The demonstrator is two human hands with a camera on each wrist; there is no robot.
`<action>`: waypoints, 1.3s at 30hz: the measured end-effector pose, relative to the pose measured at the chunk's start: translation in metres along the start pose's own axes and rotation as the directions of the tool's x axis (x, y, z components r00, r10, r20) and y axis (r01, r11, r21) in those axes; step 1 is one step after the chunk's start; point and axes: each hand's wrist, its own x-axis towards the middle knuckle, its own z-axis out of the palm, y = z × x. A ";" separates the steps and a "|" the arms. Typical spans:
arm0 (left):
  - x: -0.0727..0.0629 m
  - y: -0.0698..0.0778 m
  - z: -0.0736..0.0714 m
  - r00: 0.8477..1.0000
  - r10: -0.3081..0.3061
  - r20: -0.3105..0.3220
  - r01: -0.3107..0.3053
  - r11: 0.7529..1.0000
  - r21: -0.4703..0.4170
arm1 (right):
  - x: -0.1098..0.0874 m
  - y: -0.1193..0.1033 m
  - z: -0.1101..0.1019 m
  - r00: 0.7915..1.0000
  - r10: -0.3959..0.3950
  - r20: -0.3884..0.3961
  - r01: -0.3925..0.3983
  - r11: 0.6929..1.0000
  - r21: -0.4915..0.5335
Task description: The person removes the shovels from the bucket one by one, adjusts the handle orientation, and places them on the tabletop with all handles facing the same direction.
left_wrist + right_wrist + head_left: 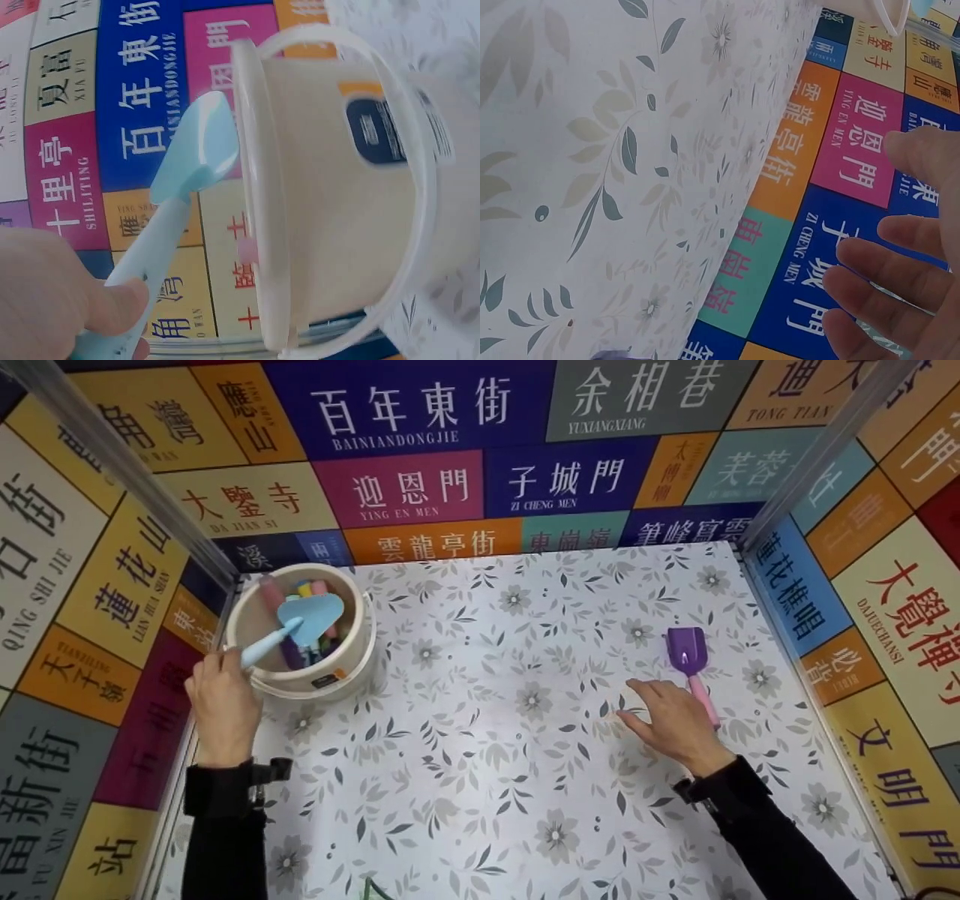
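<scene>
My left hand (223,705) grips the handle of a light blue toy shovel (311,611). Its blade overlaps the mouth of a cream bucket (360,649) in the head view. From the left wrist, the shovel blade (202,142) shows just beside the bucket's rim, with the thumb along the handle. Several colourful pieces (321,587) lie inside the bucket, partly hidden by the shovel. My right hand (679,727) is held over the table with spread fingers and nothing in them. Close beside it lies a purple toy shovel (686,650) with a pink handle.
A white table (480,795) with a leaf and flower print spreads below. Panels with coloured sign blocks (405,405) stand at the back and both sides. The bucket is near the back left corner. A thin green thing (369,889) pokes in at the front edge.
</scene>
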 end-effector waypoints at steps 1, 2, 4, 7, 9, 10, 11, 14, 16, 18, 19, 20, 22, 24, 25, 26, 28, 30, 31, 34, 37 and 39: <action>-0.002 0.003 0.002 1.000 -0.007 -0.005 0.007 1.000 -0.022 | 0.000 0.001 0.000 1.000 -0.001 -0.012 0.001 1.000 -0.001; -0.004 0.005 0.004 1.000 -0.010 -0.012 0.010 0.999 -0.043 | 0.000 0.002 -0.001 1.000 -0.001 -0.021 0.001 1.000 0.001; -0.008 0.010 0.009 0.999 -0.011 -0.039 0.007 0.996 -0.091 | 0.000 0.003 -0.002 0.999 0.006 -0.034 -0.005 1.000 0.016; -0.013 0.020 0.019 0.993 0.010 -0.116 -0.029 0.987 -0.160 | 0.003 0.006 -0.002 0.999 0.019 -0.050 -0.016 0.999 0.050; -0.016 0.028 0.027 0.987 0.025 -0.162 -0.059 0.976 -0.211 | 0.006 0.006 -0.002 0.997 0.039 -0.062 -0.034 0.996 0.077; -0.017 0.033 0.032 0.983 0.032 -0.181 -0.074 0.970 -0.232 | 0.009 0.006 -0.001 0.996 0.045 -0.073 -0.039 0.995 0.088; -0.019 0.037 0.037 0.979 0.040 -0.199 -0.090 0.963 -0.252 | 0.011 0.005 -0.001 0.995 0.051 -0.082 -0.043 0.994 0.099; -0.026 0.051 0.054 0.970 0.052 -0.239 -0.128 0.940 -0.317 | 0.020 -0.001 0.001 0.992 0.063 -0.113 -0.046 0.988 0.146; -0.032 0.061 0.066 0.961 0.061 -0.270 -0.155 0.927 -0.342 | 0.026 -0.006 0.004 0.989 0.058 -0.139 -0.033 0.984 0.176; -0.037 0.073 0.078 0.953 0.069 -0.294 -0.181 0.909 -0.375 | 0.033 -0.013 0.007 0.985 0.055 -0.166 -0.018 0.976 0.216; -0.040 0.079 0.083 0.952 0.075 -0.298 -0.192 0.901 -0.388 | 0.037 -0.016 0.009 0.983 0.056 -0.175 -0.013 0.971 0.238; -0.042 0.086 0.089 0.950 0.081 -0.300 -0.203 0.893 -0.401 | 0.041 -0.020 0.010 0.981 0.059 -0.182 -0.010 0.965 0.261; -0.046 0.099 0.099 0.951 0.093 -0.295 -0.219 0.876 -0.430 | 0.049 -0.028 0.014 0.980 0.068 -0.187 -0.005 0.948 0.319; -0.051 0.111 0.108 0.956 0.107 -0.272 -0.226 0.860 -0.457 | 0.058 -0.036 0.017 0.980 0.089 -0.178 -0.012 0.920 0.391; -0.053 0.117 0.112 0.959 0.113 -0.259 -0.227 0.855 -0.467 | 0.063 -0.040 0.017 0.980 0.106 -0.168 -0.023 0.902 0.431; -0.056 0.122 0.116 0.962 0.118 -0.247 -0.227 0.847 -0.480 | 0.068 -0.044 0.018 0.980 0.125 -0.158 -0.036 0.880 0.474; -0.061 0.132 0.124 0.967 0.133 -0.217 -0.227 0.836 -0.500 | 0.077 -0.052 0.018 0.977 0.173 -0.127 -0.073 0.825 0.560; -0.066 0.140 0.131 0.969 0.150 -0.196 -0.232 0.828 -0.511 | 0.086 -0.060 0.018 0.972 0.222 -0.078 -0.120 0.753 0.646; -0.069 0.143 0.133 0.969 0.161 -0.190 -0.238 0.825 -0.513 | 0.090 -0.063 0.018 0.968 0.247 -0.048 -0.148 0.713 0.685; -0.075 0.153 0.139 0.965 0.193 -0.177 -0.258 0.820 -0.511 | 0.101 -0.070 0.016 0.950 0.307 0.048 -0.227 0.582 0.781; -0.080 0.160 0.144 0.962 0.219 -0.166 -0.273 0.813 -0.514 | 0.109 -0.074 0.015 0.928 0.354 0.111 -0.280 0.470 0.837; -0.082 0.163 0.146 0.962 0.226 -0.152 -0.273 0.807 -0.523 | 0.113 -0.076 0.015 0.917 0.374 0.137 -0.298 0.417 0.859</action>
